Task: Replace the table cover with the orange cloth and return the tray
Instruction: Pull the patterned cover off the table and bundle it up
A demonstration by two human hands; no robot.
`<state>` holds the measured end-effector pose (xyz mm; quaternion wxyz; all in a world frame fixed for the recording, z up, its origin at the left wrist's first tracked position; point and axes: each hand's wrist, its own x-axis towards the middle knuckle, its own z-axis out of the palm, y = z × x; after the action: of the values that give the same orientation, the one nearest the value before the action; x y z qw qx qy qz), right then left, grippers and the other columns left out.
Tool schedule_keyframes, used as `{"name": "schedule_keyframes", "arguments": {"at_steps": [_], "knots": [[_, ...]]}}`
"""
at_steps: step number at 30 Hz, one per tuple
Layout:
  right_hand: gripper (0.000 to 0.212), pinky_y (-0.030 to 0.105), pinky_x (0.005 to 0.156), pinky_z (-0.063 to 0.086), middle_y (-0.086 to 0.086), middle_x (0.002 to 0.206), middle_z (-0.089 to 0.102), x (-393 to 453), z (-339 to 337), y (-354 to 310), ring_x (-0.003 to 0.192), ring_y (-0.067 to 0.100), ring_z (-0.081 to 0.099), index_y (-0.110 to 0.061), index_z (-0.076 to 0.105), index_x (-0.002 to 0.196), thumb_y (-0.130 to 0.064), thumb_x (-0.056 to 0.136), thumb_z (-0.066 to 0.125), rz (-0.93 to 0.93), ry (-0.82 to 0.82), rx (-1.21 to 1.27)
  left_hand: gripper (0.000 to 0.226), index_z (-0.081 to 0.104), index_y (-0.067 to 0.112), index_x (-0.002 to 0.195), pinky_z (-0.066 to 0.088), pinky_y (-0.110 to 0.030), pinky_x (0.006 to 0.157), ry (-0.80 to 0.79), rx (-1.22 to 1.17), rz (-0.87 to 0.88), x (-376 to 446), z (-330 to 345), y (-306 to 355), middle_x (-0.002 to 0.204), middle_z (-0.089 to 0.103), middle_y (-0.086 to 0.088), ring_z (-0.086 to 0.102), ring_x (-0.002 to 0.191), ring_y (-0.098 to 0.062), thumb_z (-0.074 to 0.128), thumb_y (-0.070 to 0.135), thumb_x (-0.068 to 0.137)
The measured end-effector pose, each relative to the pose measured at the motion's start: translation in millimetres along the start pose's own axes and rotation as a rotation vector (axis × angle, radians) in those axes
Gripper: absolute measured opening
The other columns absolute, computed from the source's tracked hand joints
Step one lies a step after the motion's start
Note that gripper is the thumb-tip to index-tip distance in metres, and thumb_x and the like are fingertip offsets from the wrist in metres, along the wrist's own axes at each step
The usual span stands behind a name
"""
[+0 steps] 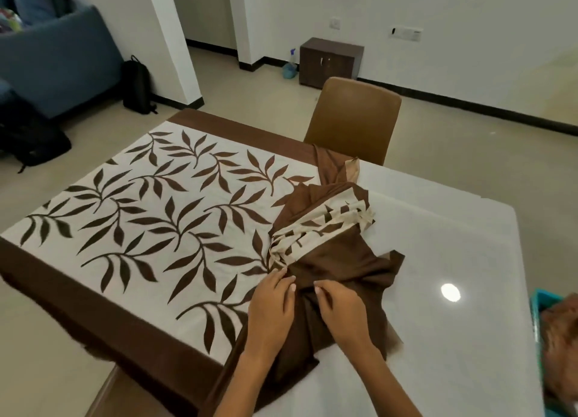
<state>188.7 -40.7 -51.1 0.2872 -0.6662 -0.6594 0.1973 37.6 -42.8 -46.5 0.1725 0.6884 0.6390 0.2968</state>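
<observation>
Table cover [150, 216], cream with brown leaves and a brown border, lies flat over the left part of the table [453, 276]; its right portion is gathered into a bunch near the middle, leaving the white glossy top bare along the right side. Your left hand [272, 310] rests on the bunch at the near edge, fingers reaching into the folds; whether they pinch cloth or only press it, you cannot tell from this view. Your right hand [339, 313] sits just beside it, fingertips curled and seemingly pinching the brown border fabric. Orange cloth [560, 348] shows at the right edge of the table, lying in a teal tray [536, 310], only partly in view. A brown chair [353, 119] stands at the far edge. Judged progress: early, removal roughly part-done. Left to do: gather the remaining flat half, lift the cover off, spread the orange cloth, put the tray back on the table.
</observation>
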Motion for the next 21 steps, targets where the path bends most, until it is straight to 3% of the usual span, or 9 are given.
{"name": "schedule_keyframes", "arguments": {"at_steps": [8,16,21], "knots": [[0.017,0.023,0.065,0.051,-0.002,0.086,0.073,-114.5,-14.0,-43.9,0.073,0.014,0.066,-0.017,0.072,0.095,-0.022,0.091,0.056,-0.170,-0.093,-0.021,0.022,0.069,0.015,0.110,0.041,-0.027,0.099,0.076,0.024,-0.023,-129.4,-59.4,10.8,0.121,0.064,-0.002,0.055,0.118,-0.016,0.054,0.019,0.095],[0.016,0.018,0.069,0.044,0.000,0.092,0.073,-239.3,-19.8,-92.3,0.080,0.016,0.067,-0.014,0.072,0.101,-0.020,0.090,0.060,-0.247,-0.014,0.075,0.024,0.068,0.015,0.113,0.039,-0.032,0.105,0.112,0.082,-0.075,-274.5,-116.9,7.6,0.123,0.063,-0.002,0.052,0.122,-0.015,0.053,0.022,0.096],[0.013,0.019,0.070,0.045,0.002,0.091,0.073,-296.2,-10.0,-134.7,0.078,0.017,0.066,-0.014,0.072,0.096,-0.019,0.090,0.061,-0.274,-0.059,0.089,0.026,0.068,0.016,0.115,0.035,-0.026,0.103,0.120,0.094,-0.177,-346.9,-158.5,-5.8,0.125,0.063,-0.001,0.052,0.123,-0.016,0.051,0.026,0.097]]}}
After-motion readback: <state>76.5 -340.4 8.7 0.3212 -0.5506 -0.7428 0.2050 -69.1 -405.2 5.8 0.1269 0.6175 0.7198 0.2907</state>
